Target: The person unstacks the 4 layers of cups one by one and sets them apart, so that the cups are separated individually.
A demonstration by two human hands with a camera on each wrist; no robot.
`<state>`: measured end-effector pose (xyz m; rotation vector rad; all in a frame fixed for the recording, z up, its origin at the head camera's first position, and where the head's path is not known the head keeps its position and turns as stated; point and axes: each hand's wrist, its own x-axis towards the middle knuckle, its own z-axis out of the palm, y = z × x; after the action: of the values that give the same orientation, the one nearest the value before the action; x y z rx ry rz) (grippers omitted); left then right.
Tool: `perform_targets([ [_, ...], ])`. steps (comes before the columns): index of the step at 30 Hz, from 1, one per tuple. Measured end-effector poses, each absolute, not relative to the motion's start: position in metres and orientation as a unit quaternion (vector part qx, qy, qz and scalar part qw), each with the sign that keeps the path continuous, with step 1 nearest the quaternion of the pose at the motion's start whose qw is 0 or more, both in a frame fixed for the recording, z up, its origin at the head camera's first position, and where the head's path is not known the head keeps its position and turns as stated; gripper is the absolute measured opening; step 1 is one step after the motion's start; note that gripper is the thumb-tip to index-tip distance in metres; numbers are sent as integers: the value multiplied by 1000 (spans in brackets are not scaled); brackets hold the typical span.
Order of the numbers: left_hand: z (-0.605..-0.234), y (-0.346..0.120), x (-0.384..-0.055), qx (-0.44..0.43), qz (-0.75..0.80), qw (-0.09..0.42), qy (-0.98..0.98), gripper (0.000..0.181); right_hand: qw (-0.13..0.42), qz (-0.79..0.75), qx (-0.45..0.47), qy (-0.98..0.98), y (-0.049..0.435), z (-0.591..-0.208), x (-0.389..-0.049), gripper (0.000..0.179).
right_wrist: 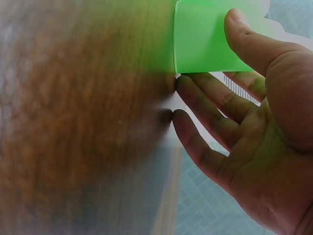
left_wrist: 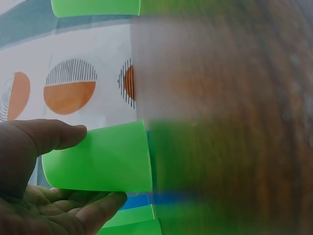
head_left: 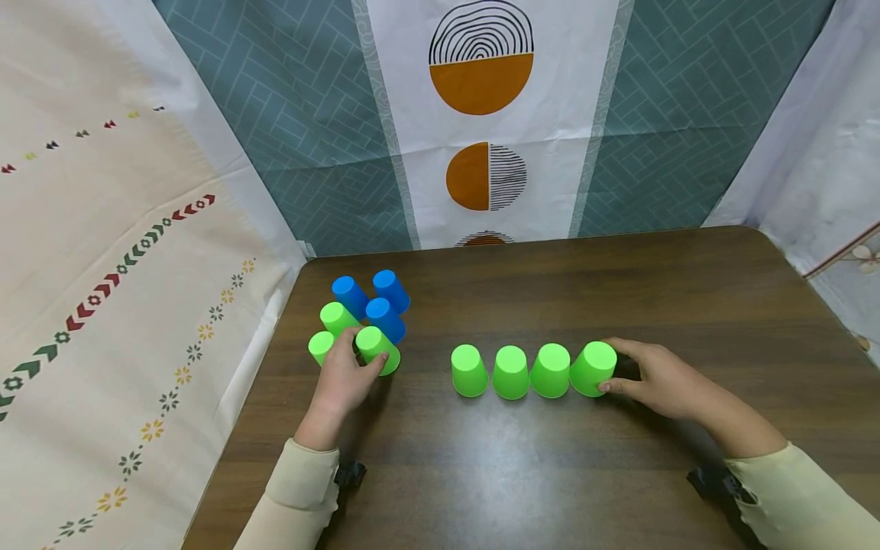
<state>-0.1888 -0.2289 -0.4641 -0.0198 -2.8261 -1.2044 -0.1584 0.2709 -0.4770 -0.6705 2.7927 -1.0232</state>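
My left hand point(head_left: 342, 382) holds a green cup point(head_left: 376, 347) at the left of the table, its base facing up. In the left wrist view the thumb lies on one side of that cup point(left_wrist: 100, 159) and the fingers on the other. Two more green cups point(head_left: 337, 316) and three blue cups point(head_left: 386, 319) stand right behind and beside it. On the right, my right hand point(head_left: 653, 380) grips the end green cup point(head_left: 593, 368) of a row of upside-down green cups point(head_left: 511, 374). The right wrist view has the thumb against this cup point(right_wrist: 200, 39), with two fingertips down at the tabletop.
The brown wooden table point(head_left: 536, 473) carries all the cups. Its back edge meets a hanging teal and white cloth point(head_left: 481, 122). A patterned cream cloth point(head_left: 137, 305) hangs along the left side, and pale cloth point(head_left: 818, 153) hangs on the right.
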Motion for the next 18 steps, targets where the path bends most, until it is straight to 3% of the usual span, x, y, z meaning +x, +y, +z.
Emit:
perform_targets([
  [18,-465,-228,-189,-12,-382,29,-923,56,49,-332,-219,916,272,-477,-158,60],
])
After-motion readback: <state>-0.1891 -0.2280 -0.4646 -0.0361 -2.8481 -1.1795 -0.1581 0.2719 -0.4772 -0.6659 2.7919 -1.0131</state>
